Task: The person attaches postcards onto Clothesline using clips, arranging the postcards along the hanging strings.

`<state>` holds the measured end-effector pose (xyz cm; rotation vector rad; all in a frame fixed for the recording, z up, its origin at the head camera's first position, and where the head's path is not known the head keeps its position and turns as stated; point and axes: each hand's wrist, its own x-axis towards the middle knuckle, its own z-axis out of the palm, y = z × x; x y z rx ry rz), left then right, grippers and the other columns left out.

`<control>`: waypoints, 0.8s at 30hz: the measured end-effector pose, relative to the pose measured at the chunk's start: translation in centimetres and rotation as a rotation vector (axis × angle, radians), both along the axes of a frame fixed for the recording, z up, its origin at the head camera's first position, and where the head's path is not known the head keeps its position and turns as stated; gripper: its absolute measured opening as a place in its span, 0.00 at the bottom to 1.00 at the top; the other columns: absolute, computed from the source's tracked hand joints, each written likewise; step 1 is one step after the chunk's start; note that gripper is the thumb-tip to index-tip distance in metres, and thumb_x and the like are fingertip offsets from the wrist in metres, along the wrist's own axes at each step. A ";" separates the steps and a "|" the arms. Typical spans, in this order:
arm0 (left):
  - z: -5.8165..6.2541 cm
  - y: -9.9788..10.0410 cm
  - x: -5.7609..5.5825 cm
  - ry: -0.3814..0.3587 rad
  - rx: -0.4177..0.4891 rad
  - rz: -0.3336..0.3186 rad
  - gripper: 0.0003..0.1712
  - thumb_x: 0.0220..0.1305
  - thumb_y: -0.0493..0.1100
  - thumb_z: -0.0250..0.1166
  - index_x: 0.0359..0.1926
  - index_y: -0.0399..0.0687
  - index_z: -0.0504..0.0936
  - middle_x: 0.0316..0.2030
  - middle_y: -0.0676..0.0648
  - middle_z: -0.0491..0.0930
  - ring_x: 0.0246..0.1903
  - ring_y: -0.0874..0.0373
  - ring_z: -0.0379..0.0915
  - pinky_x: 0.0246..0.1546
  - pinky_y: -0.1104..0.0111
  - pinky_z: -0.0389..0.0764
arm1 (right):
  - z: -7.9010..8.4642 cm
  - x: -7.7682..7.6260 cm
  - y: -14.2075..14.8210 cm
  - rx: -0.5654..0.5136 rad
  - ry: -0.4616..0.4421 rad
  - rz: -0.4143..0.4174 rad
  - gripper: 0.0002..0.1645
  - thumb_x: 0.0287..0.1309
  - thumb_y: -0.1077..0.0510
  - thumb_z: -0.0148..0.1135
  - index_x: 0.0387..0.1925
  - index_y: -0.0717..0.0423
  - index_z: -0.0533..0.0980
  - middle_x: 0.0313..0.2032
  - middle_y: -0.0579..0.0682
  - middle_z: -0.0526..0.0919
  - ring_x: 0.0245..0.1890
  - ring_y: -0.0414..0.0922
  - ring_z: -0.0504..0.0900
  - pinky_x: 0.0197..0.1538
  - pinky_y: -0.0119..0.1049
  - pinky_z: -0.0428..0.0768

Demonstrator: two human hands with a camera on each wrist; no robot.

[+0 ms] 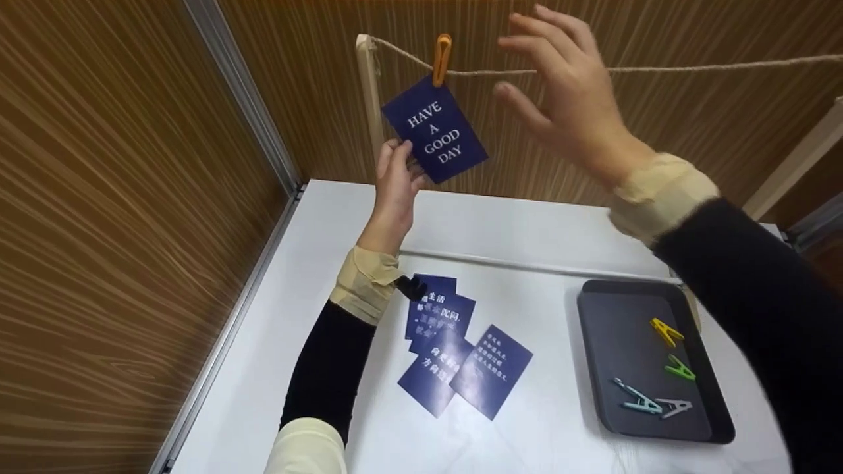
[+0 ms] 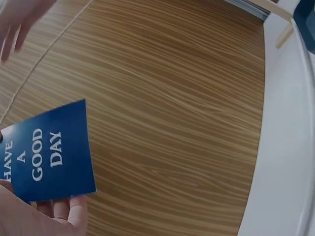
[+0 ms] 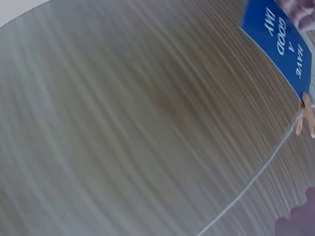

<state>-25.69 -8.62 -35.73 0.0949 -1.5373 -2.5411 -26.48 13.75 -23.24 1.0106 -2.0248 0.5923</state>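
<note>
A dark blue card lettered "HAVE A GOOD DAY" hangs tilted from a rope, with an orange clothespin clipped over its top corner. My left hand pinches the card's lower left edge, thumb in front and fingers behind, as the left wrist view also shows. To the right of the clothespin, my right hand is raised in front of the rope, fingers spread and holding nothing. In the right wrist view the clothespin grips both card and rope.
Several blue cards with white writing lie overlapping on the white table. A black tray at the right holds yellow, green, light blue and grey clothespins. A pale post carries the rope's left end; wood-grain panels stand behind and left.
</note>
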 end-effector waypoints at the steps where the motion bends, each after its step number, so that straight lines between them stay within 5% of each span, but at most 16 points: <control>1: -0.1 -0.2 0.2 0.000 0.001 0.005 0.10 0.77 0.45 0.48 0.54 0.49 0.69 0.46 0.44 0.77 0.42 0.54 0.77 0.46 0.60 0.78 | -0.3 0.6 1.0 0.000 0.031 0.024 0.26 0.66 0.46 0.62 0.57 0.59 0.77 0.64 0.56 0.76 0.70 0.55 0.66 0.75 0.47 0.57; 5: -0.6 -0.8 1.4 0.007 0.005 0.026 0.14 0.77 0.44 0.49 0.59 0.51 0.67 0.51 0.42 0.76 0.46 0.51 0.78 0.51 0.60 0.79 | -3.0 3.1 5.6 0.029 0.052 0.062 0.23 0.63 0.50 0.64 0.53 0.61 0.78 0.62 0.60 0.77 0.68 0.58 0.68 0.72 0.52 0.60; 9: -1.4 -1.1 3.2 0.041 -0.056 0.042 0.19 0.76 0.42 0.50 0.64 0.50 0.64 0.58 0.43 0.72 0.54 0.48 0.75 0.54 0.58 0.79 | -6.9 5.7 10.9 0.138 -0.080 0.000 0.25 0.60 0.51 0.65 0.55 0.60 0.79 0.65 0.59 0.74 0.68 0.61 0.67 0.72 0.56 0.60; 12: -2.5 -1.2 4.9 0.093 -0.182 0.030 0.20 0.74 0.40 0.52 0.64 0.46 0.64 0.56 0.42 0.73 0.54 0.46 0.75 0.52 0.58 0.80 | -10.3 7.8 14.2 0.212 -0.195 -0.052 0.27 0.56 0.52 0.68 0.56 0.57 0.79 0.65 0.58 0.74 0.65 0.63 0.69 0.67 0.61 0.64; 16: -4.8 -1.3 7.2 0.197 -0.454 -0.081 0.19 0.71 0.36 0.56 0.60 0.41 0.67 0.48 0.38 0.78 0.45 0.48 0.78 0.47 0.60 0.80 | -15.0 10.4 17.0 0.294 -0.293 -0.078 0.30 0.48 0.54 0.74 0.56 0.54 0.79 0.61 0.60 0.77 0.60 0.65 0.73 0.57 0.66 0.70; 20: -7.3 -1.3 9.2 0.329 -0.816 -0.213 0.17 0.69 0.37 0.60 0.57 0.41 0.73 0.43 0.43 0.81 0.40 0.54 0.79 0.43 0.64 0.82 | -18.9 12.9 18.6 0.407 -0.381 -0.112 0.33 0.46 0.54 0.76 0.57 0.53 0.79 0.57 0.59 0.79 0.57 0.64 0.75 0.53 0.65 0.73; 24: -9.2 -1.1 10.3 0.523 -1.196 -0.165 0.12 0.68 0.41 0.62 0.51 0.47 0.79 0.38 0.51 0.82 0.37 0.60 0.80 0.38 0.68 0.82 | -21.6 14.7 19.5 0.494 -0.468 -0.162 0.34 0.47 0.52 0.77 0.58 0.51 0.78 0.54 0.57 0.82 0.52 0.60 0.80 0.48 0.62 0.77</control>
